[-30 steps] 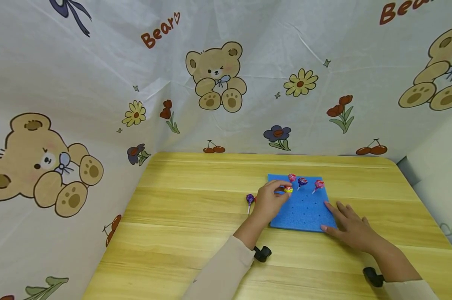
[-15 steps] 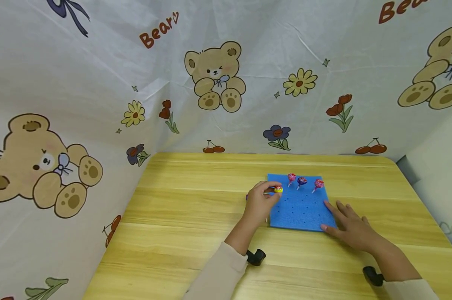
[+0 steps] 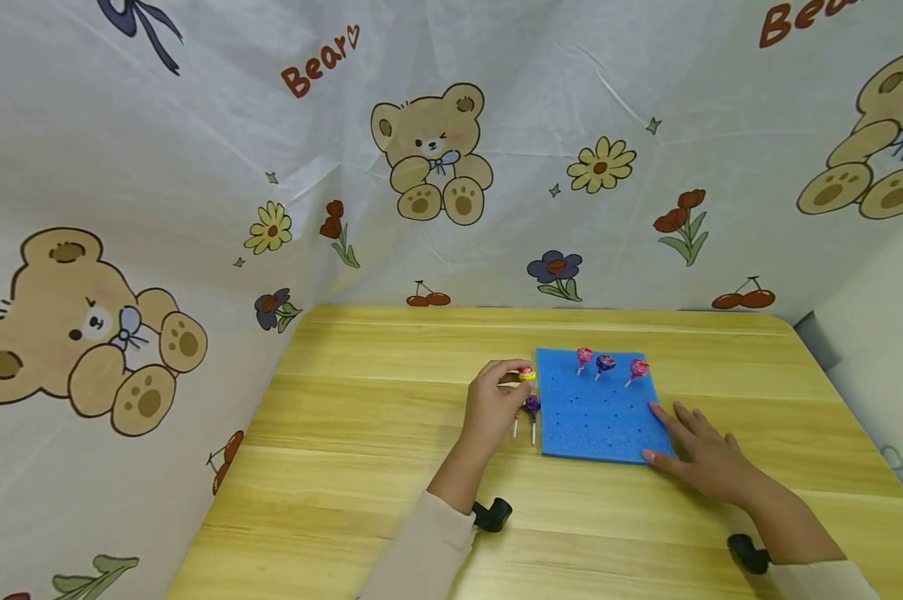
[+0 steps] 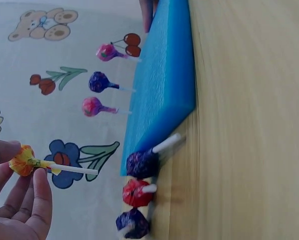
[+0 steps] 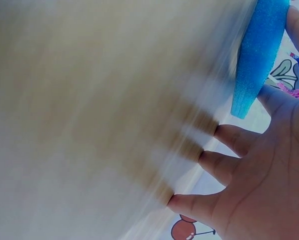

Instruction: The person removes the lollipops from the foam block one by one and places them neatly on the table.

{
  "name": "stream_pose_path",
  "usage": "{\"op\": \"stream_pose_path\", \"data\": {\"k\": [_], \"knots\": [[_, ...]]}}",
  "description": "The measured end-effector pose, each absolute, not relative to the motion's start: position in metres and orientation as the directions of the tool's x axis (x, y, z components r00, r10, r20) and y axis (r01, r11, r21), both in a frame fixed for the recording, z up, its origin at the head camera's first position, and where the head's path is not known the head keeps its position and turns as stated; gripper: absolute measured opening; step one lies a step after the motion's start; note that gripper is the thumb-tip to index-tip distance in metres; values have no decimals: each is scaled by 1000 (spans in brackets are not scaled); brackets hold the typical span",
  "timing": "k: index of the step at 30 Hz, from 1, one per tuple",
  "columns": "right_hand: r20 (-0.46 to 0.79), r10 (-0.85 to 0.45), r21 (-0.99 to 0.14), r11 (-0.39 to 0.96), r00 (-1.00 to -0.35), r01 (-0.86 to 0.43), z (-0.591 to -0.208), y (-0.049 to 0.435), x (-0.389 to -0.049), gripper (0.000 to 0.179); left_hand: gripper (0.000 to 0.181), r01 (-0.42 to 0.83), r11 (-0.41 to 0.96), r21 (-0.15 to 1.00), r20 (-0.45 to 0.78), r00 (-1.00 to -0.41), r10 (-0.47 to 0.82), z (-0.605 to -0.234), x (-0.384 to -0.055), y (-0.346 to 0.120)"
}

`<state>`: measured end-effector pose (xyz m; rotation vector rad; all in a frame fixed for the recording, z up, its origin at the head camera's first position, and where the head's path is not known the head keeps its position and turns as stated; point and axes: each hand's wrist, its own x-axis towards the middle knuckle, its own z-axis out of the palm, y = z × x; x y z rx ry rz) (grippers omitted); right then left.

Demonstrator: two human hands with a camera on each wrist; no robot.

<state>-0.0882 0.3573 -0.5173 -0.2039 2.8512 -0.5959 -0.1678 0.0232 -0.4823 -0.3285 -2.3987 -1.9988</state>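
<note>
My left hand [image 3: 489, 406] pinches a yellow lollipop [image 4: 23, 161] by its wrapped head, just off the left edge of the blue foam board [image 3: 594, 429]. The white stick points away from the fingers in the left wrist view. Along the back of the board stand a pink lollipop [image 3: 584, 356], a purple lollipop [image 3: 605, 364] and a pinkish-red lollipop [image 3: 638, 367], sticks down in it. My right hand [image 3: 700, 458] is spread at the board's right side, thumb and index finger at its edge, the other fingertips on the table.
Below the left hand, a purple lollipop [image 4: 142, 164], a red lollipop [image 4: 136, 193] and another purple lollipop [image 4: 133, 223] lie on the wooden table [image 3: 346, 467] by the board's left edge. A bear-print cloth [image 3: 496, 250] hangs behind the table.
My left hand has moved left with the yellow lollipop, from over the board to beyond its left edge. The right hand and the board have stayed where they were.
</note>
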Motion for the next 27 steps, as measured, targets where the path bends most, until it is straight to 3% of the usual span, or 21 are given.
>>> {"op": "stream_pose_path", "data": {"k": [20, 27], "knots": [[-178, -174, -403, 911, -969, -89, -514, 355, -87, 88, 25, 112, 220, 969, 94, -991, 92, -489, -177, -21], [-185, -173, -407, 909, -967, -85, -514, 355, -87, 88, 21, 40, 257, 966, 20, -997, 80, -497, -181, -30]]}}
